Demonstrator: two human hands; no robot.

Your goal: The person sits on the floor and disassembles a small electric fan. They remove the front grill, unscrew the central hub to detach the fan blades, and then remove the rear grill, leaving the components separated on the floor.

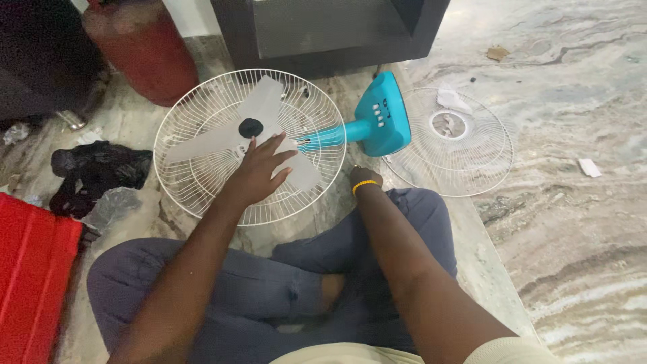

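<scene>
At nine o'clock lie a red mat (30,269) and a black plastic bag (94,172); a dark red cylinder (145,50) stands at eleven. The left hand (259,172) rests flat, fingers spread wide, on the translucent fan blade (259,128) inside the white rear fan guard (189,141) — holding nothing. The teal fan body (381,118) lies on the marble floor (579,222) just right of centre. The right hand (364,176) (yellow wristband (364,184)) sits beneath it, mostly hidden — I cannot tell its grip. At two o'clock lies the detached front fan guard (472,168).
</scene>
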